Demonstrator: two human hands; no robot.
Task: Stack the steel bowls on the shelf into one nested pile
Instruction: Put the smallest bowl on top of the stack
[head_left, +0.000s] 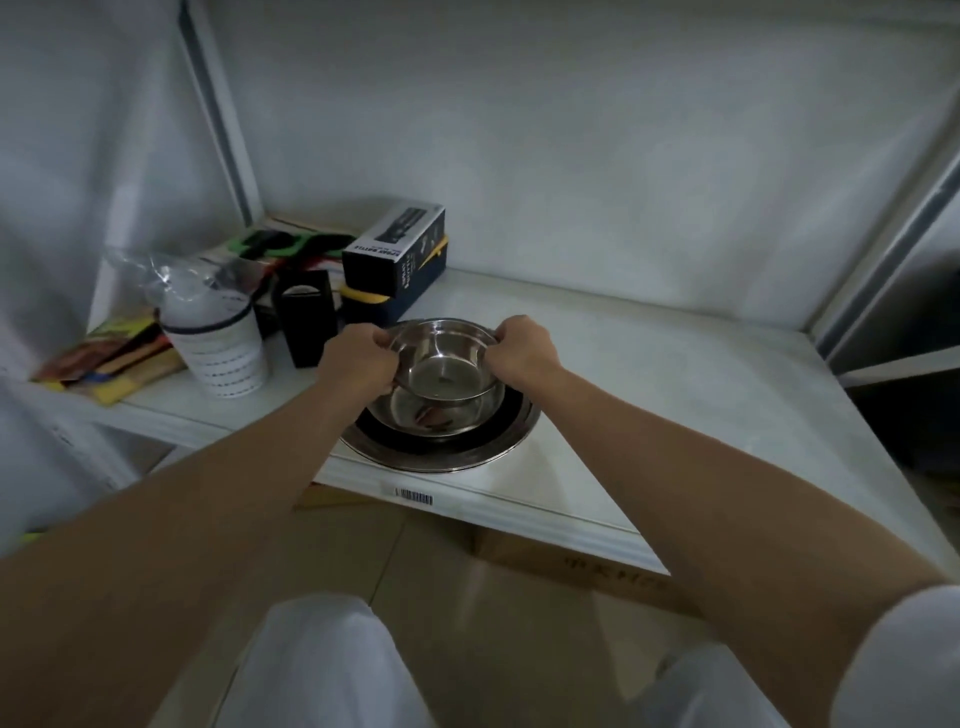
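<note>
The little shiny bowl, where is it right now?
In the head view, the small steel bowl is mid-shelf, held by the left hand and right hand over the bigger bowls.

shelf (649, 395): white, carrying everything
front: big bowl (441, 452) sitting near the edge
left: cup (221, 348), box (395, 260), packets (104, 364) lying beside it

Small bowl (441, 364) held over middle bowl (431, 415) nested in large bowl (441, 441) at shelf (649, 374) front edge; cup (218, 343), boxes (395, 260) left behind.
</note>
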